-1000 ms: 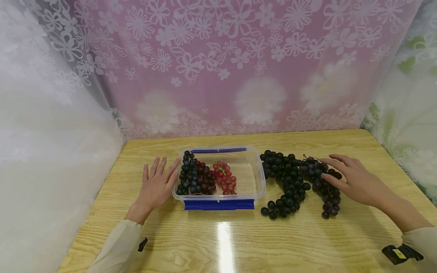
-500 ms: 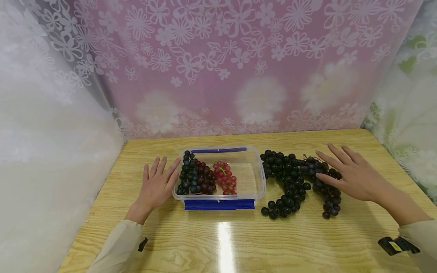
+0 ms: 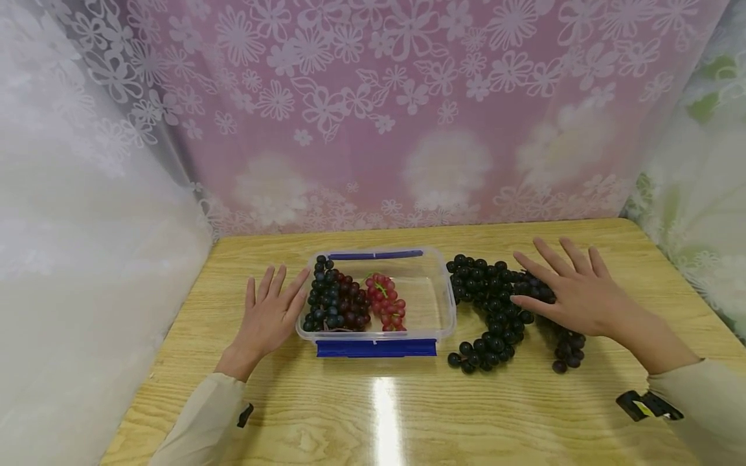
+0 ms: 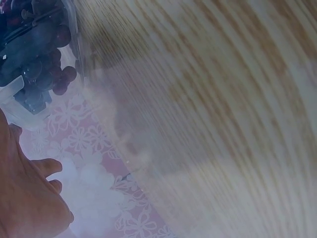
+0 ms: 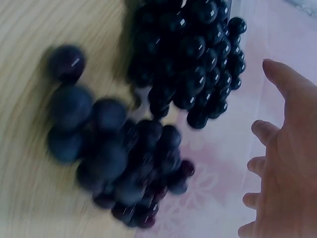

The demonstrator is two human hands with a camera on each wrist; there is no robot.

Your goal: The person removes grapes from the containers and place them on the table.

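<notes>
A clear plastic box (image 3: pixel 440 323) with blue clips holds a blue-black grape bunch (image 3: pixel 317 298), a dark red bunch (image 3: pixel 351 304) and a pinkish-red bunch (image 3: pixel 384 301). My left hand (image 3: pixel 268 320) lies against the box's left side with its fingers straight; the left wrist view shows part of that hand (image 4: pixel 29 198) beside the box. Right of the box is a large black grape bunch (image 3: pixel 495 317). A dark purple bunch (image 3: pixel 568 349) lies farther right, partly hidden under my right hand (image 3: pixel 577 298). That hand is spread above the bunches; in the right wrist view it appears apart from them.
The wooden table (image 3: pixel 291 414) carries everything, with its bare surface in front of the box. A pink flowered curtain (image 3: pixel 361 129) hangs along the back edge. Pale sheets (image 3: pixel 87 226) stand at the left and right sides.
My right hand has lifted from the purple bunch, straightened and spread its fingers, and shifted left towards the black bunch. The left hand, box and grapes stay in place.
</notes>
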